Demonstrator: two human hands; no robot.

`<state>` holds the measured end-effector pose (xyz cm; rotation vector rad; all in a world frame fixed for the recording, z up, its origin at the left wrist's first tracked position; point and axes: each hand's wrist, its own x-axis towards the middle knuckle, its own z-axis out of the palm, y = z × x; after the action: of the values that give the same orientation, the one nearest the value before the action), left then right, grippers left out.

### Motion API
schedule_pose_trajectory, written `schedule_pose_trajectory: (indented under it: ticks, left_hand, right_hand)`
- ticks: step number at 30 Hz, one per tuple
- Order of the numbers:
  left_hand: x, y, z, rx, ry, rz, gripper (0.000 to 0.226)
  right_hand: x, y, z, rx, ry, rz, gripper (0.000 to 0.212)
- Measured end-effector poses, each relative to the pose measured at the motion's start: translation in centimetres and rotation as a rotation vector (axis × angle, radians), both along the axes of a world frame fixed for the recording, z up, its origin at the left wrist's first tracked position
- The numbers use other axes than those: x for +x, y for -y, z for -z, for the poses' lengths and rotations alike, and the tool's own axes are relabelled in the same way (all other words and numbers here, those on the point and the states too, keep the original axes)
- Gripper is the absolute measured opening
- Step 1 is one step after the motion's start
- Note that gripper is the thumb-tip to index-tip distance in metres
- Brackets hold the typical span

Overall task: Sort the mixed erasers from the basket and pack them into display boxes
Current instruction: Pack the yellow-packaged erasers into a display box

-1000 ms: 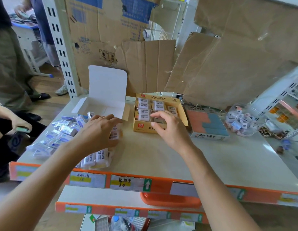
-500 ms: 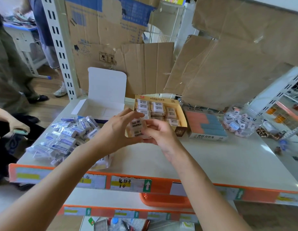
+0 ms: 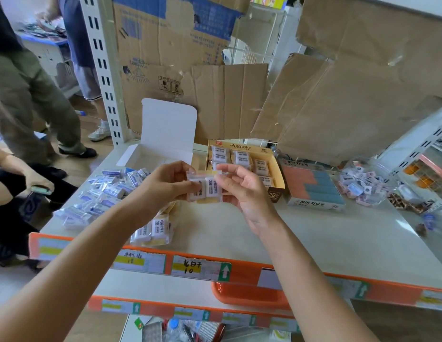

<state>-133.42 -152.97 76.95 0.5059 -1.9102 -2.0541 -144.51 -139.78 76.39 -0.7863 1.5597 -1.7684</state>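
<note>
At the centre of the frame both hands hold a small cluster of 2B erasers (image 3: 205, 189) in the air above the shelf (image 3: 313, 239). The left hand (image 3: 165, 187) pinches their left edge between thumb and fingers. The right hand (image 3: 244, 193) has its fingers curled onto the top and right edge. How many pieces are in the cluster cannot be told.

These are likely light, firm little blocks, each in a glossy clear wrapper with a crimped flap. The film probably slides against itself, so a loose stack could fan out or drop a piece. The safest hold is likely across the flat faces or the short ends of the blocks, not on the flaps, which would give way.

Just behind the hands, the yellow display box (image 3: 276, 193) is partly filled with the same erasers laid flat. More of them lie in a loose pile (image 3: 153, 230) at lower left of centre. Blue-wrapped erasers (image 3: 103, 193) are heaped at the left, in front of an open white box (image 3: 169, 127).
</note>
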Motion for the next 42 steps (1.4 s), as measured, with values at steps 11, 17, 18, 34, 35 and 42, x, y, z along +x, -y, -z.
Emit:
schedule_pose_trajectory:
  ticks: [11, 17, 18, 34, 35, 42]
  left_hand:
    - [2.1, 2.4, 0.9, -0.820, 0.180, -0.141, 0.019]
    - [3.4, 3.6, 1.6, -1.396, 0.572, 0.050, 0.060]
    - [3.5, 3.4, 1.6, -1.411, 0.554, 0.042, 0.063]
    - [2.5, 2.0, 2.4, -1.247, 0.298, -0.048, 0.094]
    - [2.5, 1.8, 2.2, -1.227, 0.243, -0.042, 0.096]
    - [1.2, 0.0, 1.4, -1.223, 0.035, 0.094, 0.101]
  right_hand:
    - [1.3, 1.0, 1.0, 0.011, 0.111, 0.027, 0.013]
    - [1.3, 0.6, 1.6, 0.040, 0.108, 0.044, 0.013]
    - [1.3, 0.6, 1.7, 0.043, 0.100, 0.040, 0.014]
    - [0.8, -0.5, 2.2, 0.016, 0.195, 0.023, 0.016]
    - [0.8, -0.6, 2.1, 0.004, 0.235, -0.001, 0.014]
    - [0.4, -0.6, 1.6, -0.016, 0.357, -0.197, 0.027]
